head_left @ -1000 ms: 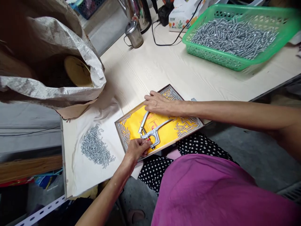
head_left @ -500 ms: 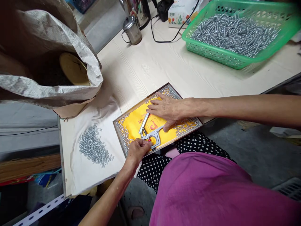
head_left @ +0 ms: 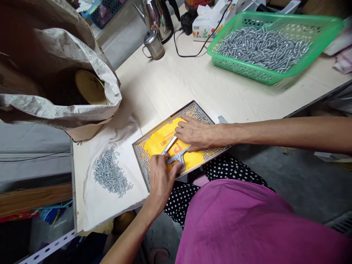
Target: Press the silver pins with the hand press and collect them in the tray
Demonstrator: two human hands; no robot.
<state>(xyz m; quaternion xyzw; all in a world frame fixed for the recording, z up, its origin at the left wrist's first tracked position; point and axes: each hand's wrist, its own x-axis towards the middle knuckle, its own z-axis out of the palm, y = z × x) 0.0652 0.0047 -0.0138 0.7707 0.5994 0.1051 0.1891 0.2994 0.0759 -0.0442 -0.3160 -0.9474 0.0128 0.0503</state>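
Note:
Grey metal hand pliers (head_left: pixel 176 158) with two long handles lie over a yellow sheet (head_left: pixel 157 145) with red print in a shallow tray (head_left: pixel 154 131). My right hand (head_left: pixel 198 134) is closed over the handle ends, its fingers across the upper handle. Around the head of the pliers, my left hand (head_left: pixel 160 174) has its fingers curled, with the thumb on the near side. The jaw is mostly hidden by that hand, so any small piece in it cannot be made out. Small silvery metal pieces lie along the tray's ends and corners.
Left of the tray, a pile of small metal pieces (head_left: pixel 111 172) rests on white cloth. A large open sack (head_left: pixel 90 112) stands behind it. At the back are a steel cup (head_left: pixel 154 44), a kettle (head_left: pixel 162 20) and a green basket (head_left: pixel 244 71) of metal pieces.
My left hand has moved from a pinch at the jaw to a grip around the pliers' head. The handles are closer together under my right hand. The view has shifted slightly.

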